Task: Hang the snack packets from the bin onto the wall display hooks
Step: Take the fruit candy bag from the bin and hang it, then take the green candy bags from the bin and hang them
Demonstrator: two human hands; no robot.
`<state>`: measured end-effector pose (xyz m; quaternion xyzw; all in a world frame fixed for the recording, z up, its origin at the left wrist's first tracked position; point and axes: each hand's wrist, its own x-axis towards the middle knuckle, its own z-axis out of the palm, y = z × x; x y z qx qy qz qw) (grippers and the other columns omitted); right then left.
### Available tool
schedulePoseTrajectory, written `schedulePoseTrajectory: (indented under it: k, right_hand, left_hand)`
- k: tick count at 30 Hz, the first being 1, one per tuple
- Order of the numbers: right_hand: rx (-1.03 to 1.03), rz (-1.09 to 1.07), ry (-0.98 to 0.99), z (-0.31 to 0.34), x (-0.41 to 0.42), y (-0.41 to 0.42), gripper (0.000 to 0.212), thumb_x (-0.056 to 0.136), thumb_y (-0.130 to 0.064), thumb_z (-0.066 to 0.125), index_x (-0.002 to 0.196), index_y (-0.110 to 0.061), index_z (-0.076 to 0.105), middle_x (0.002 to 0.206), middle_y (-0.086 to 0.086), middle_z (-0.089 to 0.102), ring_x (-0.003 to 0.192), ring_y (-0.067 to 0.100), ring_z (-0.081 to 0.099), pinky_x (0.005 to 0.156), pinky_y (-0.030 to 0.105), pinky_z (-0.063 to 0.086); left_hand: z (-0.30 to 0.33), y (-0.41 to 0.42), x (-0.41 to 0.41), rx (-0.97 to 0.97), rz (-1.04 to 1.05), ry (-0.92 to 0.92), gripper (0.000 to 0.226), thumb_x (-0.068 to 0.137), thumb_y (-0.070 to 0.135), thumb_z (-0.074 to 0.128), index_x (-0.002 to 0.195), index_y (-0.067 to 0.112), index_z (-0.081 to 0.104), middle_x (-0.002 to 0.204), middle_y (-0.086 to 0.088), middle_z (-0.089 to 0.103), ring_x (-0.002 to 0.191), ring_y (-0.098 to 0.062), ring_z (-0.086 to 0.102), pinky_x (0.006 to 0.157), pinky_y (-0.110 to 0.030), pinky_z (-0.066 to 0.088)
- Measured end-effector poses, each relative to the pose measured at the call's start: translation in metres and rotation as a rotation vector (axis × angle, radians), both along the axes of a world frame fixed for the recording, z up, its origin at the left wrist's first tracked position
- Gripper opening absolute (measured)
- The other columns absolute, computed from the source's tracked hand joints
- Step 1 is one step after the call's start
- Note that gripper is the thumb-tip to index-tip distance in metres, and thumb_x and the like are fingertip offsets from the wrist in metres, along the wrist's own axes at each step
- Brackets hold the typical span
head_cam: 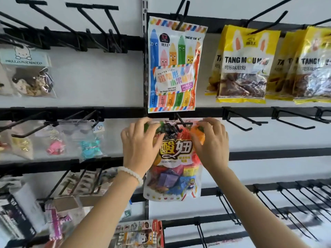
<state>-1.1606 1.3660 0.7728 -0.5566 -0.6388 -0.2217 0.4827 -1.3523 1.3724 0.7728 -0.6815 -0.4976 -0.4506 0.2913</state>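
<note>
Both hands, left hand [141, 142] and right hand [211, 142], pinch the soft, crinkly candy packet [174, 169] at its top corners; looks light, floppy below the hook [181, 122]

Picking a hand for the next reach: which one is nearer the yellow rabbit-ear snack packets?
Right. The right hand sits below-left of the yellow rabbit-ear snack packets; the left hand is farther left, across the colourful candy bag.

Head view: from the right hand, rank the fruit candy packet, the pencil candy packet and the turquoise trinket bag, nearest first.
1. Fruit candy packet: gripped by the right hand.
2. Pencil candy packet: hanging above, slightly left.
3. Turquoise trinket bag: far left, beyond the left hand.
</note>
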Motion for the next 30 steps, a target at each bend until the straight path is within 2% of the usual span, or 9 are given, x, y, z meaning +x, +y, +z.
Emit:
schedulePoseTrajectory:
  k: [5, 8, 11, 15, 20, 25, 30]
  right_hand:
    - [-0.031, 0.03, -0.157, -0.049, 0.012, -0.044, 0.024, 0.086, -0.031, 0.052, 0.098, -0.014, 0.063, 0.107, 0.006, 0.062, 0.092, 0.028, 0.059, 0.075, 0.037, 0.047]
    - [-0.028, 0.095, -0.247, -0.085, 0.024, -0.081, 0.023, 0.086, -0.03, 0.05, 0.096, -0.014, 0.063, 0.1, 0.005, 0.064, 0.086, 0.027, 0.059, 0.072, 0.035, 0.046]
    - [-0.079, 0.155, -0.279, -0.124, 0.041, -0.121, 0.019, 0.085, -0.028, 0.05, 0.093, -0.015, 0.062, 0.096, 0.003, 0.065, 0.083, 0.026, 0.06, 0.07, 0.035, 0.044]
    - [-0.214, 0.258, -0.303, -0.178, 0.07, -0.177, 0.021, 0.086, -0.026, 0.048, 0.093, -0.014, 0.063, 0.096, 0.001, 0.065, 0.086, 0.024, 0.062, 0.071, 0.034, 0.047]
    - [-0.444, 0.294, -0.308, -0.261, 0.096, -0.241, 0.025, 0.085, -0.028, 0.046, 0.094, -0.014, 0.065, 0.096, 0.002, 0.067, 0.083, 0.025, 0.063, 0.07, 0.033, 0.049]
    - [-0.682, 0.286, -0.309, -0.345, 0.109, -0.288, 0.027, 0.085, -0.029, 0.042, 0.093, -0.016, 0.064, 0.097, 0.002, 0.066, 0.081, 0.025, 0.063, 0.067, 0.033, 0.05]
    - [-0.857, 0.27, -0.329, -0.424, 0.113, -0.301, 0.03, 0.084, -0.032, 0.042, 0.094, -0.017, 0.066, 0.096, 0.001, 0.068, 0.08, 0.025, 0.064, 0.066, 0.033, 0.051]
  left_hand:
    - [-0.045, -0.054, 0.011, -0.023, -0.016, 0.074, 0.022, 0.087, 0.033, 0.052, 0.096, 0.019, 0.065, 0.099, -0.002, 0.062, 0.087, -0.022, 0.055, 0.075, -0.037, 0.038]
    - [-0.077, -0.098, 0.027, -0.103, -0.011, 0.103, 0.024, 0.087, 0.031, 0.048, 0.097, 0.019, 0.066, 0.098, -0.002, 0.062, 0.08, -0.024, 0.055, 0.072, -0.037, 0.038]
    - [-0.117, -0.146, 0.046, -0.221, 0.026, 0.092, 0.026, 0.086, 0.03, 0.046, 0.1, 0.019, 0.066, 0.101, -0.002, 0.063, 0.084, -0.024, 0.058, 0.076, -0.039, 0.04]
    - [-0.18, -0.214, 0.075, -0.405, 0.094, 0.083, 0.032, 0.086, 0.032, 0.043, 0.103, 0.018, 0.066, 0.105, -0.004, 0.064, 0.091, -0.026, 0.06, 0.08, -0.04, 0.041]
    - [-0.279, -0.283, 0.104, -0.688, 0.111, -0.095, 0.036, 0.089, 0.032, 0.037, 0.105, 0.016, 0.065, 0.115, -0.008, 0.059, 0.099, -0.028, 0.056, 0.08, -0.046, 0.046]
    - [-0.362, -0.341, 0.124, -0.88, 0.204, -0.079, 0.039, 0.089, 0.035, 0.035, 0.101, 0.017, 0.067, 0.106, -0.006, 0.066, 0.095, -0.027, 0.061, 0.075, -0.038, 0.046]
    - [-0.445, -0.358, 0.119, -1.1, 0.221, -0.124, 0.025, 0.087, 0.028, 0.052, 0.106, 0.017, 0.064, 0.104, -0.004, 0.066, 0.089, -0.025, 0.061, 0.069, -0.039, 0.049]
